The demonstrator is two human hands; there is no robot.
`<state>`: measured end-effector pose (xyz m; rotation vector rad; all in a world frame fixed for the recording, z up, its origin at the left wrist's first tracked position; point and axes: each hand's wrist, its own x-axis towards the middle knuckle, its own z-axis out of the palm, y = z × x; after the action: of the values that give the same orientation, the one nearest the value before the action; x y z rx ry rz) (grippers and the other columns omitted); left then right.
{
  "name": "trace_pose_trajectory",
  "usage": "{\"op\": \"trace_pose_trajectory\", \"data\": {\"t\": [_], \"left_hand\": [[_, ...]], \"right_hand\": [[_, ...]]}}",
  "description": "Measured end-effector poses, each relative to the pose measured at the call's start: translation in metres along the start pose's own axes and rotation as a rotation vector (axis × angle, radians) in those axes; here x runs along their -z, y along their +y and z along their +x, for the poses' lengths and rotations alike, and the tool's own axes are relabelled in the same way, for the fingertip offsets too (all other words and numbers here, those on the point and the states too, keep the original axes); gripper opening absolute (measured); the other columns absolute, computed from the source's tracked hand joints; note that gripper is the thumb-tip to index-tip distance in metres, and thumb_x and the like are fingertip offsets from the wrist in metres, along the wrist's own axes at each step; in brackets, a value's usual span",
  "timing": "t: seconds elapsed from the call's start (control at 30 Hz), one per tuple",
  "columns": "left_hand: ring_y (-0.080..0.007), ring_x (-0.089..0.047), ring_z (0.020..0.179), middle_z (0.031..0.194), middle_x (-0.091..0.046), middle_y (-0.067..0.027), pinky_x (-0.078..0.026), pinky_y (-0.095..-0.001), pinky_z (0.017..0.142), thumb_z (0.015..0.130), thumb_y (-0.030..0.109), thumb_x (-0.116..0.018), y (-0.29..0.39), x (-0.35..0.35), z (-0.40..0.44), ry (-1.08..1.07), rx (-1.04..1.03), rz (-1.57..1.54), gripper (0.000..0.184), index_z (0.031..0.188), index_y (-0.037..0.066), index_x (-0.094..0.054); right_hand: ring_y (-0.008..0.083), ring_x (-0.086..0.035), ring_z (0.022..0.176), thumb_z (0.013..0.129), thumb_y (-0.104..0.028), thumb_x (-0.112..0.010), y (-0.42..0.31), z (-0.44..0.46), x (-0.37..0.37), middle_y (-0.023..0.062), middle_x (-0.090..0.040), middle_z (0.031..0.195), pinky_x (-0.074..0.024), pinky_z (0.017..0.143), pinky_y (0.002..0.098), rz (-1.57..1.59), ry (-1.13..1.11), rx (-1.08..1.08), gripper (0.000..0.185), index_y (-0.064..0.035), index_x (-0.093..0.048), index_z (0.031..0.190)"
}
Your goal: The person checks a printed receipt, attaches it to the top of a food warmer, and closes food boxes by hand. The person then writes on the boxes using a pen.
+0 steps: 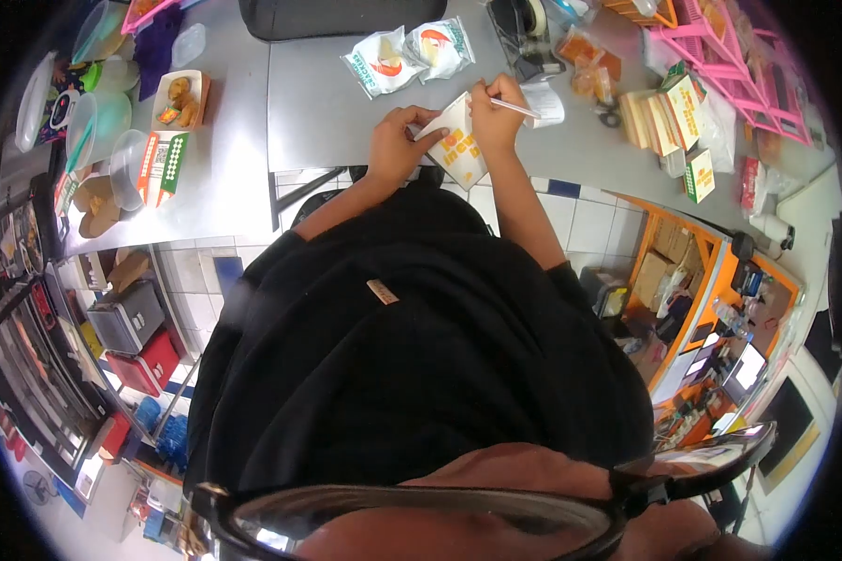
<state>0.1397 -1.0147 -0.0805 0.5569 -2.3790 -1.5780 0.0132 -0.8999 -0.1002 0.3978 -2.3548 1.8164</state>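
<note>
My left hand (402, 142) grips the left edge of a flat white food carton (460, 145) with yellow lettering, thumb on top. The carton lies tilted at the front edge of the metal table, with its lower corner past the edge. In my right hand (496, 110) is a slim white pen (517, 107), held in a writing grip over the carton's upper right part. Its tip is hidden by my fingers. Just right of that hand lies a white paper slip (544, 103). Beyond the carton are two white snack packets (382, 64) with red and green print.
On the left of the metal table (309, 112) stand a tray of fried food (180, 101), a green-and-red carton (163, 165) and plastic bowls. At right are stacked cartons (660, 117), pink baskets (734, 47) and orange-filled bags (589, 70). A tape dispenser (522, 37) stands behind.
</note>
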Motion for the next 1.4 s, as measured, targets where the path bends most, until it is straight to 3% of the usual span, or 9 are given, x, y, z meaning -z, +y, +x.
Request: {"op": "trace_pose_trajectory", "data": {"t": [0.3,0.4,0.47,0.73,0.97,1.07,1.13,1.27,1.4], "left_hand": [[-0.0247,-0.064,0.073,0.083,-0.066,-0.0128,-0.050,-0.0352,0.065,0.080,0.033,-0.076,0.010,0.004,-0.003,-0.052,0.068,0.143,0.033,0.099,0.006,-0.071],[-0.0329,-0.065,0.077,0.084,-0.066,-0.0154,-0.051,-0.0416,0.070,0.084,0.043,-0.069,0.011,0.005,-0.005,-0.088,0.037,0.389,0.040,0.100,0.006,-0.070],[-0.0331,-0.065,0.079,0.085,-0.065,-0.0165,-0.051,-0.0416,0.071,0.086,0.042,-0.068,0.015,0.005,-0.002,-0.121,0.025,0.369,0.039,0.103,0.008,-0.070],[-0.0173,-0.052,0.065,0.085,-0.063,-0.0107,-0.044,-0.0303,0.063,0.088,0.032,-0.068,0.003,-0.014,0.006,-0.260,0.030,0.216,0.033,0.114,0.011,-0.069],[-0.0182,-0.055,0.112,0.128,-0.051,-0.0127,-0.049,-0.0316,0.095,0.089,0.005,-0.066,0.083,-0.041,0.009,-0.700,0.248,-0.473,0.051,0.136,0.003,-0.046],[-0.0189,-0.056,0.114,0.130,-0.052,-0.0153,-0.050,-0.0311,0.094,0.085,-0.001,-0.068,0.101,-0.050,0.000,-0.805,0.095,-0.569,0.054,0.134,0.001,-0.046],[-0.0199,-0.061,0.110,0.123,-0.058,-0.0171,-0.050,-0.0305,0.092,0.080,-0.007,-0.071,0.105,-0.044,0.001,-0.782,0.204,-0.475,0.056,0.131,-0.001,-0.049],[-0.0164,-0.067,0.091,0.104,-0.067,-0.0136,-0.051,-0.0280,0.089,0.076,-0.009,-0.073,0.098,-0.018,0.005,-0.630,0.394,-0.364,0.055,0.127,0.000,-0.054],[-0.0103,-0.066,0.080,0.097,-0.067,-0.0103,-0.052,-0.0226,0.080,0.074,-0.008,-0.076,0.089,0.012,0.004,-0.429,0.236,-0.225,0.055,0.125,0.000,-0.056]], "right_hand": [[0.0212,-0.041,0.054,0.075,0.001,-0.062,-0.009,-0.001,0.009,0.0082,-0.040,0.060,-0.0324,0.051,0.0348,-0.040,0.124,0.201,0.026,-0.0035,-0.040,0.063],[0.0225,-0.048,0.056,0.084,-0.009,-0.059,-0.024,-0.011,0.044,0.0112,-0.047,0.059,-0.0401,0.056,0.0381,-0.005,0.035,-0.071,0.024,-0.0028,-0.043,0.067],[0.0380,-0.064,0.079,0.090,-0.026,-0.060,-0.032,-0.011,0.070,0.0267,-0.058,0.079,-0.0470,0.068,0.0476,-0.296,-0.078,-0.048,0.028,0.0011,-0.053,0.094],[0.0406,-0.060,0.096,0.073,-0.059,-0.072,-0.030,-0.057,0.107,0.0234,-0.060,0.105,-0.0473,0.084,0.0456,-0.446,-0.498,-0.441,0.068,-0.0046,-0.055,0.111],[0.0154,-0.064,0.091,0.080,-0.019,-0.077,-0.023,-0.085,0.228,0.0092,-0.063,0.106,-0.0551,0.067,0.0274,0.364,-0.227,-0.817,0.053,-0.0027,-0.048,0.122],[0.0159,-0.067,0.087,0.083,-0.024,-0.073,-0.005,-0.091,0.318,0.0063,-0.063,0.106,-0.0577,0.071,0.0288,0.574,0.219,-0.663,0.053,-0.0051,-0.048,0.126],[0.0092,-0.063,0.067,0.086,-0.033,-0.071,-0.004,-0.060,0.366,0.0020,-0.066,0.090,-0.0489,0.049,0.0215,0.622,0.574,-0.586,0.041,-0.0056,-0.057,0.113],[0.0052,-0.044,0.049,0.083,-0.042,-0.074,0.066,0.033,0.458,-0.0031,-0.061,0.075,-0.0303,0.040,0.0218,0.327,0.785,-0.605,0.037,-0.0105,-0.061,0.097],[0.0068,-0.044,0.050,0.078,-0.040,-0.079,0.106,0.115,0.480,-0.0029,-0.060,0.073,-0.0342,0.044,0.0259,0.451,0.760,-0.629,0.036,-0.0132,-0.063,0.095]]}}
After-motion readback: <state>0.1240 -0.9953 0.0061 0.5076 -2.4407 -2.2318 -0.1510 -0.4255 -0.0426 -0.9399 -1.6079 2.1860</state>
